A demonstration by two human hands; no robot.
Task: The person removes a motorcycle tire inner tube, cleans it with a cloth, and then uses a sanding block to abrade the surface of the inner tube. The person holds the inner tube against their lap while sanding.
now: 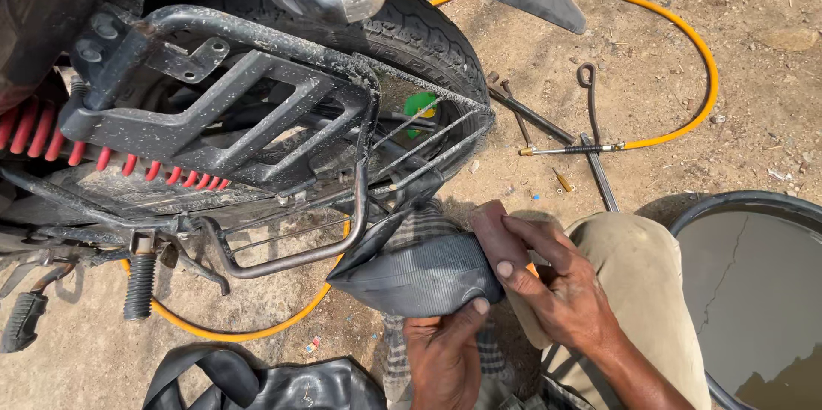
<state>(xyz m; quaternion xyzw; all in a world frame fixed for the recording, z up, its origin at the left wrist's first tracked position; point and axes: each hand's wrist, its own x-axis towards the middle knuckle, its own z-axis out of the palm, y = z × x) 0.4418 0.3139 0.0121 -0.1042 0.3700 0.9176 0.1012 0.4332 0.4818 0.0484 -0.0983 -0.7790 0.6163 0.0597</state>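
My left hand [441, 354] is gripping the inner tube [419, 269] | right hand [548, 277] is pressing a brown block [497, 234] on it | wheel [411, 33] crowding left, water tub [753, 290] right

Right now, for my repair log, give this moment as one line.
left hand: holds folded black rubber inner tube | right hand: presses brown sanding piece on it | beside: motorcycle rear wheel
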